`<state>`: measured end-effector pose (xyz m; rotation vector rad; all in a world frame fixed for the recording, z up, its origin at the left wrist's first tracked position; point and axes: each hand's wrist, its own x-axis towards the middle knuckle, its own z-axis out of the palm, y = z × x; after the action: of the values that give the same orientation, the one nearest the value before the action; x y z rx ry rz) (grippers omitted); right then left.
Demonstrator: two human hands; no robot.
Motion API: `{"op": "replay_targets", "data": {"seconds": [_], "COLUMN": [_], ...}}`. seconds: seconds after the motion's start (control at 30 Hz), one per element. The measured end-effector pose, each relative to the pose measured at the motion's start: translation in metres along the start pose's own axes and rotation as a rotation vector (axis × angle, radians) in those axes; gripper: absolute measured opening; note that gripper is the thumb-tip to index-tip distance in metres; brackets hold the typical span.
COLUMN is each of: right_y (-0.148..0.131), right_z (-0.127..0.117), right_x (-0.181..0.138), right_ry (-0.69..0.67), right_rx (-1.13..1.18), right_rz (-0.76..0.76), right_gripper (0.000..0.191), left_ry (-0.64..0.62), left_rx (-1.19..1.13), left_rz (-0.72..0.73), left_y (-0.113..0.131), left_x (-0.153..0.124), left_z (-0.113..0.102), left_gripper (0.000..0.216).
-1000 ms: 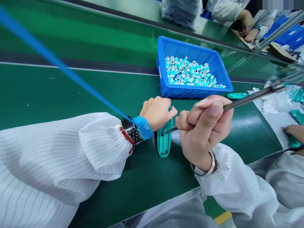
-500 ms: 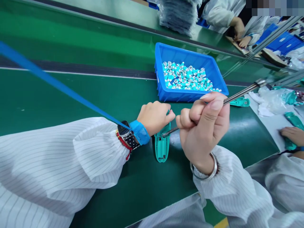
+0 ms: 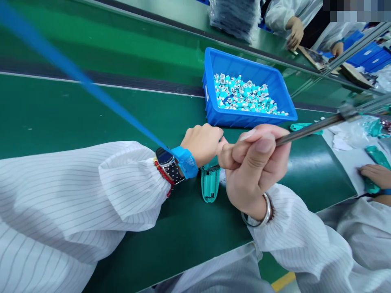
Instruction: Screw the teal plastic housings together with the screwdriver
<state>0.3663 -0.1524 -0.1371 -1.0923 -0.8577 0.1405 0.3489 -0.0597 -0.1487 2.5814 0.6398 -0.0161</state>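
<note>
A teal plastic housing [image 3: 210, 185] with a long hollow compartment lies on the green bench. My left hand [image 3: 202, 144] is closed over its far end, the fingertips mostly hidden. On that wrist sit a watch and a blue strap with a blue cord. Just to the right, my right hand [image 3: 255, 171] pinches a pair of metal tweezers [image 3: 311, 129]. Their joined end points up and right, slightly blurred. The tips are mostly hidden behind the hands, close to the housing. Both hands nearly touch.
Beyond my hands stands a blue bin [image 3: 250, 118] holding many small teal-and-white parts. Another teal housing [image 3: 301, 126] lies right of it. At the right edge, a co-worker's hand [image 3: 377, 175] rests by teal parts. Across the bench are another person's hands [image 3: 295, 34] and a wrapped stack [image 3: 233, 20].
My right hand has shifted slightly left, closer to my left hand, and the tweezers have tilted. The housing's far part is now more covered. The whole view has shifted a little.
</note>
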Motion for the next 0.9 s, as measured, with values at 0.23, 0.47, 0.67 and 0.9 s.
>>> {"op": "replay_targets", "data": {"seconds": [0.23, 0.47, 0.67, 0.9], "right_y": [0.002, -0.027, -0.022, -0.024], "right_z": [-0.004, -0.021, -0.022, -0.020], "right_x": [0.011, -0.010, -0.027, -0.027], "right_ry": [0.002, 0.030, 0.003, 0.013], "right_rx": [0.168, 0.177, 0.199, 0.205], "right_rz": [-0.029, 0.055, 0.125, 0.113], "right_gripper": [0.019, 0.021, 0.019, 0.020], "left_ry": [0.068, 0.195, 0.196, 0.178], "left_rx": [0.070, 0.049, 0.048, 0.046], "left_rz": [0.008, -0.006, -0.003, -0.011], "left_y": [0.000, -0.001, -0.002, 0.000], "left_x": [-0.003, -0.001, 0.000, 0.000], "left_z": [0.002, 0.009, 0.009, 0.006], "left_gripper": [0.032, 0.033, 0.035, 0.035]}}
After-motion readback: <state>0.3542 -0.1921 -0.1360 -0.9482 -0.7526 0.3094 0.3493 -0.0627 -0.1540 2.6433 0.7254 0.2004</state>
